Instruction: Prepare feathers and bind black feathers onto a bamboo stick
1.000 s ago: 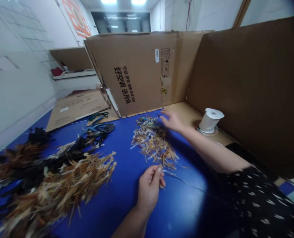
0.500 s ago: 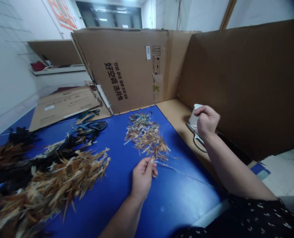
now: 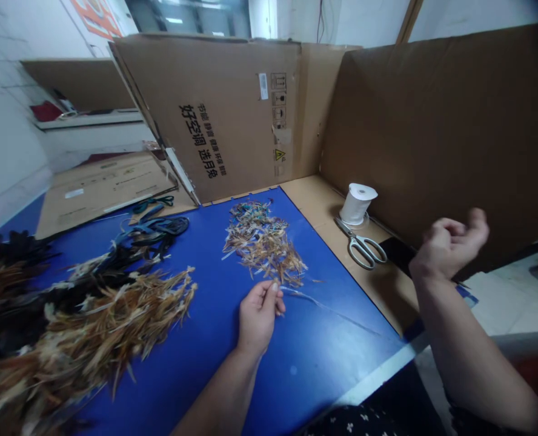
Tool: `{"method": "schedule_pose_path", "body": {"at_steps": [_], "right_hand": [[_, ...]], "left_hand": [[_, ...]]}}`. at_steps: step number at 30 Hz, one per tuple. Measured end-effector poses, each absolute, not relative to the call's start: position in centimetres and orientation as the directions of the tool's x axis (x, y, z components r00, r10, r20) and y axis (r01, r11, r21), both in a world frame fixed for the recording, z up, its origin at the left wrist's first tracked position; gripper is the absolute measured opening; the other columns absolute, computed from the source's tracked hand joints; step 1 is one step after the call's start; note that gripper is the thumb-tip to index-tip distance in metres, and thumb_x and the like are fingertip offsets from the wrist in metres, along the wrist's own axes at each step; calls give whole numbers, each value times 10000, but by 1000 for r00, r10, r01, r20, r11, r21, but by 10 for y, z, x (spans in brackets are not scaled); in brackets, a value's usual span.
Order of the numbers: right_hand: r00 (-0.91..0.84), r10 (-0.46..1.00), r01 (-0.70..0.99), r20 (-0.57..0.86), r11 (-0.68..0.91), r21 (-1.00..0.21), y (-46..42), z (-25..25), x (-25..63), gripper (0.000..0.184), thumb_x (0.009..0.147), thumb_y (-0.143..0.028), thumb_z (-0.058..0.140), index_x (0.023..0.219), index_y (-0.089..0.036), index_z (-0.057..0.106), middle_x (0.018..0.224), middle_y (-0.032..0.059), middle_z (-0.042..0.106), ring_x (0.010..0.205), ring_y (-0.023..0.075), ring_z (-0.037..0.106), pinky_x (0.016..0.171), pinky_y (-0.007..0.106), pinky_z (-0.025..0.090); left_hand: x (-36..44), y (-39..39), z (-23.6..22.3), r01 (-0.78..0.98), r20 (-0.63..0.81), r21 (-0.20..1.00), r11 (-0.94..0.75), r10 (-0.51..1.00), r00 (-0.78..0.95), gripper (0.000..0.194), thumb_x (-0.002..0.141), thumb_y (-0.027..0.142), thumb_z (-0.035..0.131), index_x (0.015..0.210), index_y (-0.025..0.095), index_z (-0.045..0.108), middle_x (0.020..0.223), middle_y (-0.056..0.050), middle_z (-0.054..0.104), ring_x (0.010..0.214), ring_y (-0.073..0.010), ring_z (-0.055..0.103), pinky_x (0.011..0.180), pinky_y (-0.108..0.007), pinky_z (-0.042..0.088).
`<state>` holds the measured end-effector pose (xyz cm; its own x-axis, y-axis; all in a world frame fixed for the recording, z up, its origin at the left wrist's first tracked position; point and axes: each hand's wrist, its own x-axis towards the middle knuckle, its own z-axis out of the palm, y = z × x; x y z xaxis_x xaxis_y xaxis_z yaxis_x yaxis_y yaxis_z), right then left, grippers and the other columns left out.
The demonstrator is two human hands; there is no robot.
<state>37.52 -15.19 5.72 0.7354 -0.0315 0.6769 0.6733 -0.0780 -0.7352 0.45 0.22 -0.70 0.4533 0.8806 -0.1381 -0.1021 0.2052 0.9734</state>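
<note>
At the far left, a heap of long brown and black feathers [image 3: 105, 321] spreads over the blue table [image 3: 314, 363]. Beyond it, dark blue-green cords [image 3: 162, 225] lie in loose loops near a flat cardboard sheet [image 3: 105, 181].

Further right, the left hand [image 3: 257, 312] is low over the table, its thumb pressed to the fingers in a closed pinch on one end of a thin pale strand [image 3: 317, 301]. Just beyond those fingertips, away from the person, lies a pile of small feathers [image 3: 273, 251]; its long axis runs away from the hand, the far end leaning to the left. The strand runs another way, trailing rightward and slightly back toward the person, fading near the table's edge.

To the right of the pile, a white spool [image 3: 358, 204] stands upright, with scissors [image 3: 364, 247] lying just in front.

Rightmost, the right hand [image 3: 451, 248] is raised past the table's edge, fingers partly curled; whether it grips anything cannot be told. The left hand is much nearer the small feathers, and the right is well apart from them.
</note>
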Motion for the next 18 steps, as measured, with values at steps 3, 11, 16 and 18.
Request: {"method": "schedule_pose_path", "body": {"at_steps": [3, 11, 16, 18], "right_hand": [[668, 269, 714, 694, 32, -699, -101, 56, 339, 582, 1080, -559, 613, 1606, -315, 666, 1155, 106, 795, 834, 243, 749, 841, 513, 703], [14, 948, 874, 319, 144, -465, 110, 43, 245, 660, 1019, -714, 709, 1590, -387, 754, 1850, 65, 510, 1721, 425, 437, 1429, 677, 305], [155, 979, 914, 132, -92, -395, 220, 41, 240, 685, 971, -812, 735, 1518, -405, 804, 1861, 89, 483, 1712, 559, 373, 1354, 875, 250], [207, 974, 917, 92, -161, -365, 247, 42, 242, 660, 1029, -752, 720, 1537, -333, 774, 1803, 152, 538, 1642, 509, 489, 1318, 827, 379]], "left_hand": [[5, -1, -5, -130, -159, 963, 235, 891, 426, 558, 821, 706, 908, 933, 182, 750, 676, -9, 710, 548, -121, 613, 552, -231, 467], [5, 7, -12, -143, -149, 960, 241, 872, 467, 490, 905, 666, 841, 856, 198, 705, 597, -27, 656, 523, -136, 573, 562, -268, 445], [7, 8, -17, -154, -142, 958, 242, 865, 481, 533, 900, 732, 833, 818, 221, 701, 577, -49, 642, 498, -132, 552, 559, -312, 420], [8, 8, -19, -149, -152, 956, 255, 858, 490, 563, 905, 777, 814, 812, 235, 696, 564, -46, 631, 485, -120, 528, 558, -321, 401]]}}
